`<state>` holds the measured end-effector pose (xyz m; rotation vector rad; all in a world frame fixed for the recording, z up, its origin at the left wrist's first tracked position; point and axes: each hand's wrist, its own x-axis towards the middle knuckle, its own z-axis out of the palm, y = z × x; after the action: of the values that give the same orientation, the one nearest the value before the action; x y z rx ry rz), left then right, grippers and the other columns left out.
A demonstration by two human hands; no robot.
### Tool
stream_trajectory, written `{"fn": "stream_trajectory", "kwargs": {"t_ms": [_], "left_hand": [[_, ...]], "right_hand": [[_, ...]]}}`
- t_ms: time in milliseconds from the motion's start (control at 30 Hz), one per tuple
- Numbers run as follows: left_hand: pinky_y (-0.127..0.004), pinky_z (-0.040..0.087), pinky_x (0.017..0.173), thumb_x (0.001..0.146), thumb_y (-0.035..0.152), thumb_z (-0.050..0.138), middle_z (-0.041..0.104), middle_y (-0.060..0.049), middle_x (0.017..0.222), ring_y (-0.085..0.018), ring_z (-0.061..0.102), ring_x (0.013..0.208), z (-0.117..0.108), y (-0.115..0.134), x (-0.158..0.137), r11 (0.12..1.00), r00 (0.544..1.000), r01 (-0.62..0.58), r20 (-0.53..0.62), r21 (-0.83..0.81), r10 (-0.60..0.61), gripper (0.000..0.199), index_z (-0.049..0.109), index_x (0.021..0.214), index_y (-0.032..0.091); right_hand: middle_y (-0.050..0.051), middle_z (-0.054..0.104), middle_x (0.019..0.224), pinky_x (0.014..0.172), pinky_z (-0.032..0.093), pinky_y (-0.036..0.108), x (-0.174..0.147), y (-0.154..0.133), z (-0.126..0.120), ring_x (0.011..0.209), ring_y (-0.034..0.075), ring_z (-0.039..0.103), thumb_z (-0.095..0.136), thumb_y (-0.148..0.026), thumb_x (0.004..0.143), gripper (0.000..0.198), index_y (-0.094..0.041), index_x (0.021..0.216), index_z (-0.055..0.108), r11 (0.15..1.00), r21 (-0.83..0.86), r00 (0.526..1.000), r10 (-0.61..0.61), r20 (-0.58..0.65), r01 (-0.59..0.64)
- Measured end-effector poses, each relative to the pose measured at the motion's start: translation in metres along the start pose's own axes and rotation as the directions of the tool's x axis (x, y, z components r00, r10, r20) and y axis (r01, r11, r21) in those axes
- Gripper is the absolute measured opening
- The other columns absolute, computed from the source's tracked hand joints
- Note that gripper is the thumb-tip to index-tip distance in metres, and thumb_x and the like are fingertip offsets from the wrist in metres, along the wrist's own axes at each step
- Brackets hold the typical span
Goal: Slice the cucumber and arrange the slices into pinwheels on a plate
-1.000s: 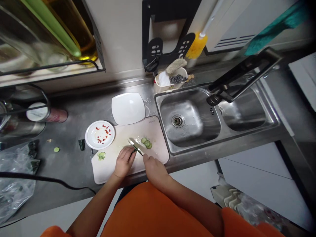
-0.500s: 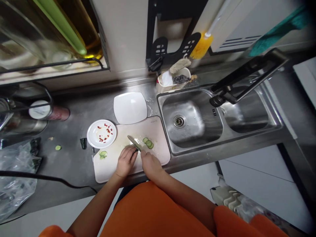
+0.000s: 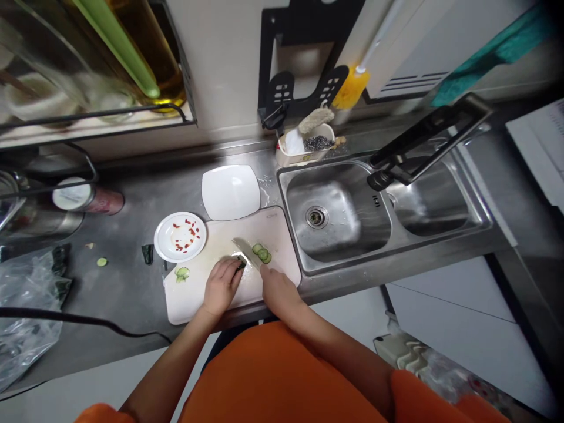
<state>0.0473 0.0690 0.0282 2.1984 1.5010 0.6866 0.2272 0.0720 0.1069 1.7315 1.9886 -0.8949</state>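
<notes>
Left hand: the left hand [image 3: 220, 288] lies on the cutting board [image 3: 194, 296], its fingers [image 3: 233, 271] curled down over the end of a cucumber piece [image 3: 240, 265], pinning it to the board.
Right hand: the right hand [image 3: 277, 291] is closed around the handle of a knife [image 3: 245, 251]; the handle itself is hidden inside the grip.
Knife: the blade points away from the person and to the left, lying across the board just beside the left fingertips and over the cucumber piece.
Cucumber piece: dark green, mostly covered by the left fingers; only its cut end shows next to the blade, near the middle of the board.
Cut slices: three round slices [image 3: 261, 254] lie overlapping on the board just right of the blade; another slice [image 3: 182, 273] lies apart near the board's left edge.
Cutting board: pale, rectangular, resting on the steel tabletop [image 3: 127, 294] with its right edge touching the rim of the sink [image 3: 339, 217].
Round plate: a small white plate [image 3: 170, 242] with red bits [image 3: 187, 234] sits at the board's far left corner.
Square plate: a white square plate [image 3: 231, 191] stands just behind the board.
Scraps: a dark green end piece [image 3: 147, 253] and a small slice [image 3: 101, 262] lie on the tabletop left of the round plate.
Surroundings: a plastic bag [image 3: 26, 317] and a black cable [image 3: 83, 320] lie at the left; a tap [image 3: 423, 144] reaches over the sink.
</notes>
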Motion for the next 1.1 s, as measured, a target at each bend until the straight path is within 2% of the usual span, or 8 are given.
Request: {"fn": "stream_trajectory", "kwargs": {"t_ms": [167, 433, 1100], "left_hand": [[-0.04, 0.049, 0.093, 0.089, 0.023, 0.051, 0.066, -0.008, 0.106, -0.021, 0.059, 0.101, 0.001, 0.0, -0.003, 1.0, 1.0, -0.021, -0.014, -0.012, 0.02, 0.023, 0.059, 0.11, 0.019], [-0.038, 0.049, 0.092, 0.088, 0.022, 0.053, 0.066, -0.008, 0.101, -0.02, 0.06, 0.098, 0.0, 0.001, -0.002, 0.999, 0.998, -0.028, -0.054, -0.015, 0.027, 0.018, 0.06, 0.104, 0.018], [-0.039, 0.048, 0.093, 0.089, 0.025, 0.051, 0.067, -0.008, 0.102, -0.02, 0.061, 0.099, 0.002, 0.0, -0.002, 0.999, 0.999, -0.001, -0.05, -0.034, -0.001, 0.02, 0.062, 0.104, 0.019]], "right_hand": [[0.012, 0.062, 0.091, 0.069, 0.048, 0.024, -0.014, -0.008, -0.005, 0.086, 0.02, 0.063, 0.03, -0.006, 0.091, 0.032, -0.014, 0.117, 0.048, 0.998, -0.057, 1.0, -0.009, 0.007, 0.009], [0.011, 0.062, 0.09, 0.069, 0.05, 0.027, -0.027, -0.013, -0.011, 0.084, 0.021, 0.065, 0.031, -0.007, 0.092, 0.026, -0.015, 0.108, 0.049, 0.999, -0.034, 0.997, 0.012, 0.082, -0.009], [0.011, 0.063, 0.088, 0.07, 0.052, 0.026, -0.022, -0.014, -0.008, 0.085, 0.02, 0.065, 0.032, -0.005, 0.09, 0.026, -0.014, 0.106, 0.05, 0.999, -0.043, 0.996, -0.007, 0.085, 0.011]]}}
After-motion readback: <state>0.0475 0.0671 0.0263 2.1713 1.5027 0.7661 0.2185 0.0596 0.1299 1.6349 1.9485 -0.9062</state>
